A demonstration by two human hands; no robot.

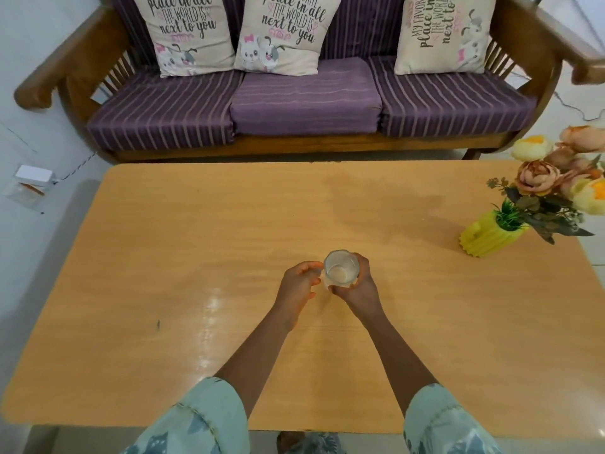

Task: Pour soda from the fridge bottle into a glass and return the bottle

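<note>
A clear drinking glass (pixel 341 268) stands upright near the middle of the light wooden table (pixel 196 257); I cannot tell whether anything is in it. My right hand (pixel 357 286) is wrapped around its right and near side. My left hand (pixel 299 283) hovers just left of the glass, fingers loosely curled, fingertips close to or touching its wall, holding nothing. No soda bottle and no fridge are in view.
A yellow ribbed vase (pixel 487 235) with artificial flowers (pixel 563 178) stands at the table's right end. Behind the table is a wooden sofa (pixel 307 103) with purple cushions and three printed pillows. A small white box (pixel 34 175) lies on the floor at left.
</note>
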